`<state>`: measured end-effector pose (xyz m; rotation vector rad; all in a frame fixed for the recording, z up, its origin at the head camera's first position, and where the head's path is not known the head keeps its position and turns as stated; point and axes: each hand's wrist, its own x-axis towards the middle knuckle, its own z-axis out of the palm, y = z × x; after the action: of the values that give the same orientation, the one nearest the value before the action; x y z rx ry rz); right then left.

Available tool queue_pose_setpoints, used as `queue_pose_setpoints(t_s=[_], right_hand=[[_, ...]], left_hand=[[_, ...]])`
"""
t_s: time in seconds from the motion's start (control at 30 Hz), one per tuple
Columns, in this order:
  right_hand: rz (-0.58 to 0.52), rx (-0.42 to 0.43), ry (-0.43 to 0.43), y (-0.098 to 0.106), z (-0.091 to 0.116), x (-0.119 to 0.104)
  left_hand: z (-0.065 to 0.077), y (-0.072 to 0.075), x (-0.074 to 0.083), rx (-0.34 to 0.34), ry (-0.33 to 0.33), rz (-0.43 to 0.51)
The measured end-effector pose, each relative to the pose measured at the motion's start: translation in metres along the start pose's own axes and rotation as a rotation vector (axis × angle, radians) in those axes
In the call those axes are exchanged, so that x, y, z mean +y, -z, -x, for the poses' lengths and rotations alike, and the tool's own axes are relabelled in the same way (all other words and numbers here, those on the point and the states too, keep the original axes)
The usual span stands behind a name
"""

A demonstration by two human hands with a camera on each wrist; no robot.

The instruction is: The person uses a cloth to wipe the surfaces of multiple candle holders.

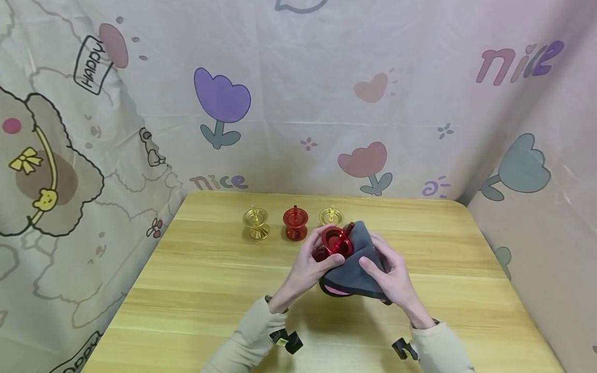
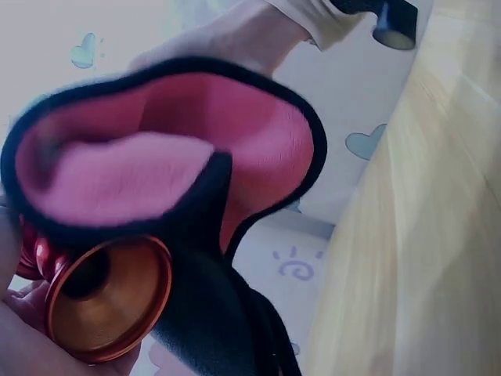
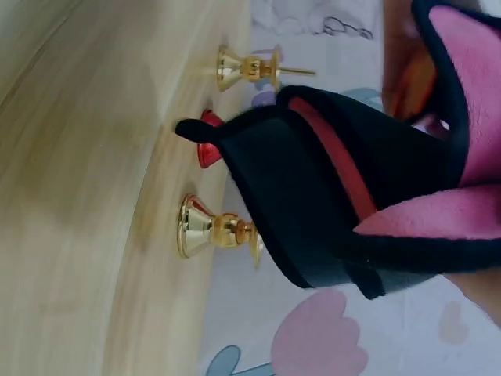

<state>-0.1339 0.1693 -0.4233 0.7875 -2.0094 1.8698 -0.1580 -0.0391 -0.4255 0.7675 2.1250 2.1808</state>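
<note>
My left hand (image 1: 310, 264) grips a shiny red candlestick (image 1: 335, 241) with a dish top and an upright red spike, tilted toward the right. Its hollow, copper-coloured base (image 2: 117, 305) faces the left wrist camera. In my right hand (image 1: 395, 269) is a folded cloth (image 1: 354, 274), dark grey outside, pink inside, with black edging. The cloth lies against the right side of the candlestick's dish, and its lower part hangs beneath both hands. Right-hand fingertips are hidden behind the cloth. Both hands are above the table.
Behind the hands, a gold candlestick (image 1: 256, 225), a red candlestick (image 1: 296, 224) and another gold candlestick (image 1: 331, 215) stand in a row on the wooden table (image 1: 210, 290). Printed fabric (image 1: 289, 67) hangs behind and beside the table.
</note>
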Motion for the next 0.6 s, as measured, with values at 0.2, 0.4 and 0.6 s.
queue_pose_setpoints(t_s=[0.2,0.4,0.6], right_hand=[[0.100,-0.012,0.268,-0.011,-0.005,0.000],[0.127,-0.003,0.431,-0.015,-0.009,0.001],[0.009,-0.079,0.162,-0.002,-0.008,0.004]], left_hand=[[0.002,0.003,0.006,0.017,-0.009,-0.044],[0.005,0.004,0.007,0.020,-0.004,-0.069],[0.008,0.006,0.004,-0.019,-0.041,-0.049]])
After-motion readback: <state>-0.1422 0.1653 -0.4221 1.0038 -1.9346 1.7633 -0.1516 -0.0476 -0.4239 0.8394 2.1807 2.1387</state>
